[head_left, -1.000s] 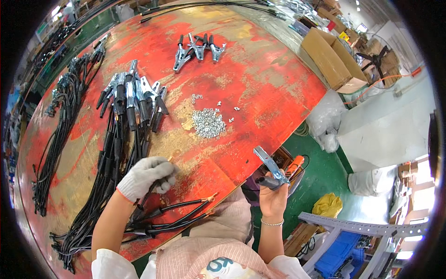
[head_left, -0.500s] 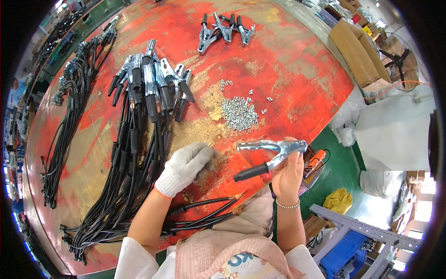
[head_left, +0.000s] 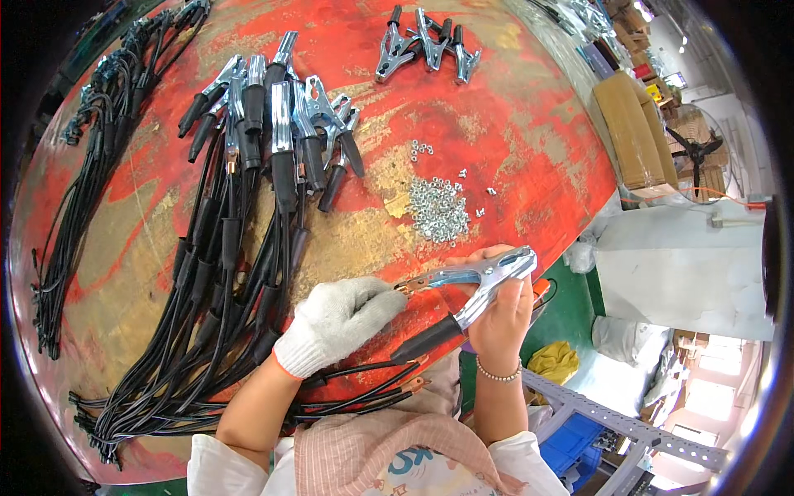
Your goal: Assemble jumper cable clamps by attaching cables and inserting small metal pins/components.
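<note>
My right hand (head_left: 499, 322) is bare and wears a bead bracelet. It grips a silver metal spring clamp (head_left: 504, 269) with a black sleeve (head_left: 428, 340) on one handle. My left hand (head_left: 337, 321), in a white knit glove, pinches a small copper-coloured piece (head_left: 404, 289) against the end of the clamp's other arm. The glove hides most of that piece. Below my hands lie black cables (head_left: 364, 397) with copper lugs (head_left: 415, 384) at their ends. A pile of small metal nuts (head_left: 438, 211) sits just beyond the clamp.
To the left lies a large bundle of black cables (head_left: 203, 273) with clamps (head_left: 281, 116) attached. Another cable bundle (head_left: 107, 157) is further left. Several loose clamps (head_left: 430, 45) rest at the far side. A cardboard box (head_left: 630, 132) stands past the red table's (head_left: 546, 174) right edge.
My left hand has moved right, bringing the copper-coloured piece to the clamp's end. The clamp has tilted, its sleeved handle swinging down. The whole view has shifted slightly.
</note>
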`<state>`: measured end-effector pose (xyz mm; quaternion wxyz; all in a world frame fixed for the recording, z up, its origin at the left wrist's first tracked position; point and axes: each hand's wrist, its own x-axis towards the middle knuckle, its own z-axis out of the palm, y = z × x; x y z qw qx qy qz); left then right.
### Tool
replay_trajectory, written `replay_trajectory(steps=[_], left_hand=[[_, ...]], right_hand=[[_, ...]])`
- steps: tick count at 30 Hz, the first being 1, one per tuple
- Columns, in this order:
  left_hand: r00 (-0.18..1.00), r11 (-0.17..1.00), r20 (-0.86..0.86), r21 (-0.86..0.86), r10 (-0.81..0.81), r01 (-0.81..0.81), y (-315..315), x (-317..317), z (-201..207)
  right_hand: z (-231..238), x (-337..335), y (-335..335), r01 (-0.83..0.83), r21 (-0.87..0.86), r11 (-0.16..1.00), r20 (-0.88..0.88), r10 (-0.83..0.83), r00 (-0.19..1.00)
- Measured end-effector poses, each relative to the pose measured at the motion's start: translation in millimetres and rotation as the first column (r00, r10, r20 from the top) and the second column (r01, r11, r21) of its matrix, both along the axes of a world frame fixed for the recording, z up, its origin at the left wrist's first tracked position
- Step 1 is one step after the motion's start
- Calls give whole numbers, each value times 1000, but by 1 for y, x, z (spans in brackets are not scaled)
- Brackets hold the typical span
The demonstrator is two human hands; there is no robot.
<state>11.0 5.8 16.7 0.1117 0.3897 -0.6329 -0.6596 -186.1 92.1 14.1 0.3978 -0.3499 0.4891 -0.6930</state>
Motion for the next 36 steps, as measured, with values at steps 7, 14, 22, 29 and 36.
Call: replay_trajectory(steps=[7,14,22,29,36], left_hand=[[997,999,64,-1,-44,44,-1,-3,9],[997,998,66,-47,-42,45,5,-7,3],[999,998,38,-49,-30,32,7,-8,1],[1000,953,-7,-304,11,-13,14,-12,3],[999,995,12,86,-50,49,-14,-20,27]], right_hand=[[-1,3,10,-37,63,997,-95,43,995],[-4,3,16,-34,-8,999,-39,34,999],[-5,3,22,-10,29,1000,-75,13,997],[5,14,20,0,58,998,82,-5,997],[-13,-79,-17,136,172,976,-508,-30,861]])
